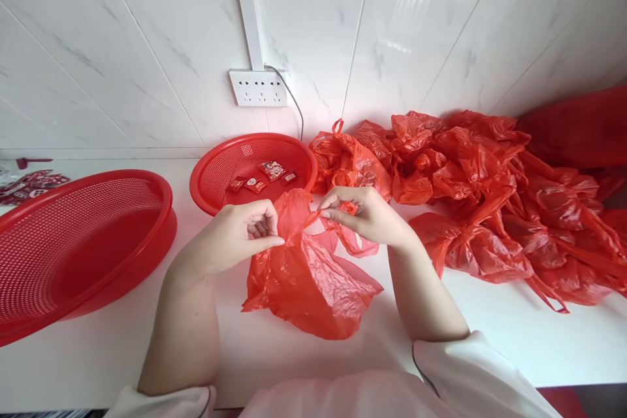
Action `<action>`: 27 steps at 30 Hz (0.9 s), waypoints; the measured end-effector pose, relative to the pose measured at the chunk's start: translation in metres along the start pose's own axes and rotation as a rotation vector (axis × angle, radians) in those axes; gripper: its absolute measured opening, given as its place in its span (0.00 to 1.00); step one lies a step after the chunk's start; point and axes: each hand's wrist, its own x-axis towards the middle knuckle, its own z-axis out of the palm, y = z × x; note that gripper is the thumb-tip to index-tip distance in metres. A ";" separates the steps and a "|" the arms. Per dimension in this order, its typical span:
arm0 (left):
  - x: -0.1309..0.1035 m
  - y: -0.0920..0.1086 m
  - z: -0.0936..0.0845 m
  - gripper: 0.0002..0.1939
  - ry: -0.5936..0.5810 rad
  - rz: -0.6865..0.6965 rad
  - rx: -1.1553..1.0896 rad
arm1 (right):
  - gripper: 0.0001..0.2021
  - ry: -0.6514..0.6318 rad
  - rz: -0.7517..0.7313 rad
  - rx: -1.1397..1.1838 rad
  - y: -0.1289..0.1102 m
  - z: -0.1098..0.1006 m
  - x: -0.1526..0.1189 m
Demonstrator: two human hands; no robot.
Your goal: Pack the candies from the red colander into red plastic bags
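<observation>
Both the left hand (pixel 245 230) and right hand (pixel 360 214) pinch the red plastic bag (pixel 308 274) by its handles; pulled hard, that thin film could tear.

Thin crinkled red plastic bag (pixel 308 274) (slightly glossy), perforated plastic baskets (pixel 83 241), smooth white counter (pixel 539 339), glossy marbled wall tiles (pixel 147 46)

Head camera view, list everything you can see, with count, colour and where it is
plastic bag: one, red, centre of counter, held at its top by both hands
pile of plastic bags: many, red, right, against wall
small basket: one, red, behind the bag
sachets: about four, red, inside small basket
large basket: one, red, left
packets: several, red, far left
wall socket: one, white, on tiles
counter: white
left hand: pinching bag
right hand: pinching bag
</observation>
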 end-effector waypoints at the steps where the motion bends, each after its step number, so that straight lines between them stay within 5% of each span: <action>1: 0.000 0.000 -0.001 0.09 0.004 -0.001 0.012 | 0.08 0.038 0.021 -0.004 -0.002 -0.004 -0.002; 6: 0.004 0.005 0.004 0.09 0.168 0.029 0.101 | 0.07 0.098 0.039 -0.003 -0.008 -0.007 -0.007; 13: 0.027 -0.005 0.030 0.25 0.235 -0.022 0.087 | 0.06 -0.133 -0.155 -0.003 -0.017 0.015 -0.004; 19: 0.043 -0.018 0.030 0.14 -0.117 -0.014 -0.106 | 0.08 -0.278 -0.169 0.008 -0.013 0.010 -0.004; 21: 0.040 -0.013 0.027 0.13 -0.008 0.079 -0.156 | 0.10 -0.240 -0.119 -0.010 -0.011 0.003 -0.005; 24: 0.032 -0.006 0.025 0.08 0.344 0.333 -0.142 | 0.13 -0.199 -0.065 -0.009 -0.008 -0.005 -0.005; 27: 0.027 -0.005 0.026 0.05 0.670 0.571 -0.100 | 0.24 -0.355 -0.021 -0.004 -0.006 -0.008 -0.006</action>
